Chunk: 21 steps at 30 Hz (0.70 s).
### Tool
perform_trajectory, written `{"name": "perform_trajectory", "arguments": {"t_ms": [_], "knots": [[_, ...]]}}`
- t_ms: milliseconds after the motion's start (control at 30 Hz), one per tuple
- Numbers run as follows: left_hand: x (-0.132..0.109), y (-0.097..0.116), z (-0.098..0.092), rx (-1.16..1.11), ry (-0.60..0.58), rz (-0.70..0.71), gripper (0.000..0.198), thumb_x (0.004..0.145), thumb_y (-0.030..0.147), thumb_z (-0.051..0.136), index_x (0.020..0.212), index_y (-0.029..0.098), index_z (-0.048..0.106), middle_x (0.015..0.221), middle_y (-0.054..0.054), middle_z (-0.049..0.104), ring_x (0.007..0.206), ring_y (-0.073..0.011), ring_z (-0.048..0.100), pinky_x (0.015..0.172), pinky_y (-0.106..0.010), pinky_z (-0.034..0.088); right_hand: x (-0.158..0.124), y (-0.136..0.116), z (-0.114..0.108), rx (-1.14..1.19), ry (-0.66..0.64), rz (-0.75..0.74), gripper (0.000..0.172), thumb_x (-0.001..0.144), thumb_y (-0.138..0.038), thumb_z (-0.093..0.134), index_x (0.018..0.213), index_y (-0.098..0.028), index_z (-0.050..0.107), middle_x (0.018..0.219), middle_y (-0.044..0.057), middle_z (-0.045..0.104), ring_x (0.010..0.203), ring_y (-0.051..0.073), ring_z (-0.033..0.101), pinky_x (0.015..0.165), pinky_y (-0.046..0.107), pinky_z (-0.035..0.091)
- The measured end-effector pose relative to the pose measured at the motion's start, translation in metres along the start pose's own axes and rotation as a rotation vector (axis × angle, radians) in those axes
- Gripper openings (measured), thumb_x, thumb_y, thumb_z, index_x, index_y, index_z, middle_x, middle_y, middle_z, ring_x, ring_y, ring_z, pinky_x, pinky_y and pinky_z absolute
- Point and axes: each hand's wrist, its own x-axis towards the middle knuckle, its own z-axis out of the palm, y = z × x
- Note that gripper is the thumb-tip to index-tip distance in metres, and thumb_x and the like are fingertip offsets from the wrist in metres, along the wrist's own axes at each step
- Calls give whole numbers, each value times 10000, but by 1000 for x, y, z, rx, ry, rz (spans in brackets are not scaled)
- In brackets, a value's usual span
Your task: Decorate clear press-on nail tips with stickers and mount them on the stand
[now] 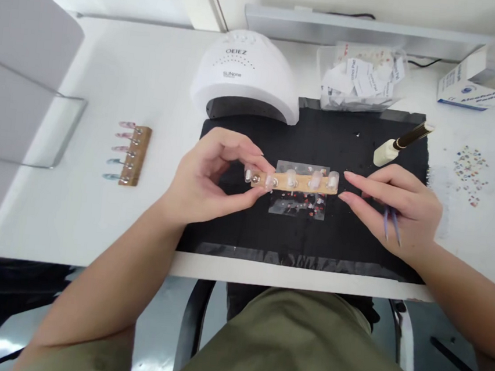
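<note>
Wooden strip (300, 183), five nail tips (292, 179), pinched in left hand (204, 181); right hand (403, 209) holds tweezers (391, 225).

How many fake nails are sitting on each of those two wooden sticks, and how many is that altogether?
Nail tips on the wooden stick in the left hand: 5
Nail tips on the other wooden stick on the white table: 5
Total: 10
</note>
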Motion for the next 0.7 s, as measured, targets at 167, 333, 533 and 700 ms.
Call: {"name": "perform_trajectory", "arguments": {"t_ms": [167,333,533,700], "knots": [[-2,-2,8,-41,-4,28,559,916,116,933,1377,320,693,1134,-49,863,920,-243,830,762,-387,680,1,-5,5,115,4,14,279,1030,-165,871,1224,-363,903,894,2,788,737,158,717,626,325,590],[-3,-3,11,-21,-10,42,603,897,83,925,1397,335,702,1154,-34,873,930,-230,842,763,-371,703,1,-4,7,154,-18,12,187,1031,-170,854,1089,-338,910,884,1,787,721,145,706,591,306,554],[-1,-5,9,-24,-26,90,650,870,76,947,1418,316,693,1151,-30,876,925,-203,838,768,-349,731,-1,-6,7,234,53,25,235,1016,-150,865,1082,-369,919,882,9,808,716,171,719,589,347,571],[2,-11,1,7,-20,133,593,903,34,913,1398,245,663,1152,-64,872,927,-184,830,757,-336,719,-2,-4,4,219,75,43,261,1007,-168,881,1120,-398,928,898,-3,812,720,166,724,610,352,597]]}}
